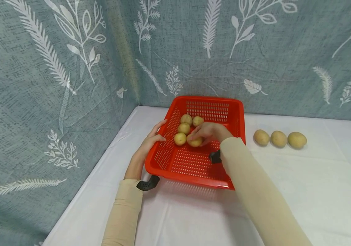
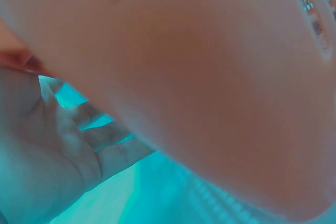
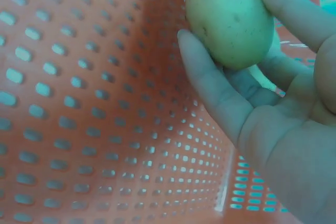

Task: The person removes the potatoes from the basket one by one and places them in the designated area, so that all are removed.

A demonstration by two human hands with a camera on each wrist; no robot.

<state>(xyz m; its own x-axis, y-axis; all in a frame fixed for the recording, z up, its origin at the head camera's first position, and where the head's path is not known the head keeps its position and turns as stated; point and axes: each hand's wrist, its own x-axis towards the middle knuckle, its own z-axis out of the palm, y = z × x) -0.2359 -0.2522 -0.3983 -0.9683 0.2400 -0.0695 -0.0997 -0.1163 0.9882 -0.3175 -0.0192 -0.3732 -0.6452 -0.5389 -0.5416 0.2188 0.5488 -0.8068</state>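
Observation:
A red plastic basket [image 1: 190,176] with perforated walls stands on the table, several potatoes lying toward its left side. Inside it, my right hand [image 1: 207,132] holds a potato [image 1: 194,141] between thumb and fingers; the right wrist view shows that potato [image 3: 231,19] at the fingertips. Right beside it are a pale-faced potato [image 1: 180,139] and another potato [image 1: 184,128], with two more farther back. My left hand [image 1: 147,145] grips the basket's left rim, thumb over the edge. In the left wrist view its fingers [image 2: 123,156] lie along the outer wall, partly hidden by it.
Three potatoes [image 1: 278,139] lie in a row on the white-covered table [image 1: 316,191], right of the basket. A blue-green curtain [image 1: 193,68] with white leaf prints hangs behind and along the left side. Each wrist wears a dark camera mount.

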